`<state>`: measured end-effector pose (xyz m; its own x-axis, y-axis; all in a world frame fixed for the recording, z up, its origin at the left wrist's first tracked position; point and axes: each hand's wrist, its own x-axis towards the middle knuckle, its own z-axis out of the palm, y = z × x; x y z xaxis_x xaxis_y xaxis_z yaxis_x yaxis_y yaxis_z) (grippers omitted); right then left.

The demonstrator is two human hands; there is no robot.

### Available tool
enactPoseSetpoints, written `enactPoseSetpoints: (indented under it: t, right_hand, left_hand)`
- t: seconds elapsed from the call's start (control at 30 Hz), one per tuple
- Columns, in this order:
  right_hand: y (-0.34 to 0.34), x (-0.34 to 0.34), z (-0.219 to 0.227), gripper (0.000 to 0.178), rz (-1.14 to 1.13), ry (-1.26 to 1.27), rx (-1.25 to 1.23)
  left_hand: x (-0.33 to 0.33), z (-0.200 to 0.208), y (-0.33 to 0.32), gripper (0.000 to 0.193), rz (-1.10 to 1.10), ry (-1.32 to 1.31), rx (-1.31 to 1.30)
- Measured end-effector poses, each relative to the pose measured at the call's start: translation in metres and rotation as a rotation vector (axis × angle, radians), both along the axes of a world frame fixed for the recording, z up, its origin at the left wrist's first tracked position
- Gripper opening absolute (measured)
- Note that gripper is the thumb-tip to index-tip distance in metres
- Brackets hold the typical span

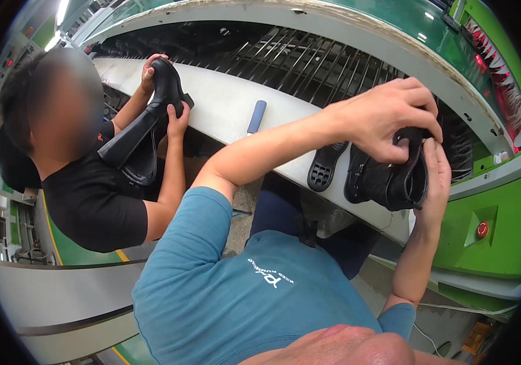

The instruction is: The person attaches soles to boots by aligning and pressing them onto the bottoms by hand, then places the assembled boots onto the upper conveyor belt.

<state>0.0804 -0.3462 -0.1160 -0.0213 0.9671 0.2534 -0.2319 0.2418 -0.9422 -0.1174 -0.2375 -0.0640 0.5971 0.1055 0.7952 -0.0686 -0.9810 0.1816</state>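
Note:
A black ankle boot [388, 177] with a rough-textured shaft is tipped over at the front edge of the white ledge, its opening toward me. My left hand [391, 118] reaches across from the left, with curled fingers gripping the upper part of the boot near its opening. Against the boot's right side is my right hand [435, 176], fingers wrapped up along the shaft; its fingertips are close to those of my left hand. Just left of the boot lies a black shoe sole [321, 173] with a grid-patterned part, partly hidden by my left forearm.
A blue-handled tool [257, 117] lies on the white ledge [224, 100]. Behind it runs a conveyor of metal rods [285, 64]. At left, a co-worker holds a tall black boot [142, 137]. A green machine panel with a red button [482, 229] stands at right.

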Motion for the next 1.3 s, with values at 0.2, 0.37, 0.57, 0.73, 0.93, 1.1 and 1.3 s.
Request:
enactPoseSetpoints:
  t: [0.2,0.37,0.57,0.73,0.93,1.1,1.3]
  right_hand:
    - [0.001,-0.004,-0.001,0.027,-0.08,-0.123,0.04]
    - [0.006,0.006,-0.009,0.028,-0.025,-0.106,0.014]
    - [0.003,-0.004,0.003,0.025,0.009,0.11,0.011]
    - [-0.013,-0.013,0.002,0.024,-0.246,0.137,-0.109]
    - [-0.004,0.009,-0.07,0.034,-0.022,0.283,-0.09]
    - [-0.011,0.005,-0.144,0.055,-0.27,0.287,-0.23]
    - [-0.009,0.038,-0.202,0.057,-0.305,0.685,-0.183]
  left_hand:
    - [0.001,0.0,0.001,0.056,0.073,0.017,-0.07]
    - [0.006,-0.002,0.003,0.052,0.068,-0.019,-0.093]
    - [0.01,-0.008,0.009,0.03,0.031,-0.045,-0.027]
    - [0.017,-0.013,0.01,0.023,0.033,-0.097,0.007]
    - [0.012,-0.018,0.018,0.022,0.041,-0.14,0.002]
    - [0.005,-0.03,0.018,0.025,0.043,-0.199,-0.088]
    - [0.036,-0.078,0.006,0.038,-0.146,-0.464,-0.706]
